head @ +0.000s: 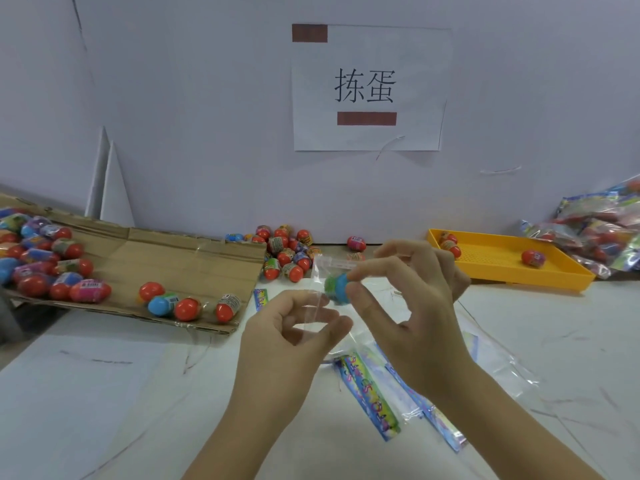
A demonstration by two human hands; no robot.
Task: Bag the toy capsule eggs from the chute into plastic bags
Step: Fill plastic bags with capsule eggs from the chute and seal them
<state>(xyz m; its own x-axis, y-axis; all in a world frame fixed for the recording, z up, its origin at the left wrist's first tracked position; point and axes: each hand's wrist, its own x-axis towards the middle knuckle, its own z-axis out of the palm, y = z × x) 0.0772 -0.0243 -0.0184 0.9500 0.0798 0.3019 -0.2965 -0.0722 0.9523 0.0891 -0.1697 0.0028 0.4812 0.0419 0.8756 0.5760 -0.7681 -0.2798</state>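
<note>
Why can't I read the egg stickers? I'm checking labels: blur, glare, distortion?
Head view: mostly softness, so stickers on eggs on the cardboard chute smear; light is even, no strong glare; wide-angle edges bend; the clear bag nearly vanishes.

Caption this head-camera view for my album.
Right hand holds a blue-green capsule egg at a clear plastic bag pinched by the left hand.

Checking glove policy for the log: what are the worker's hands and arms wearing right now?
Nothing shows: the left hand and right hand are bare, with no gloves, rings or watch. Both forearms are bare down to the frame's bottom edge, with no sleeves in view.
</note>
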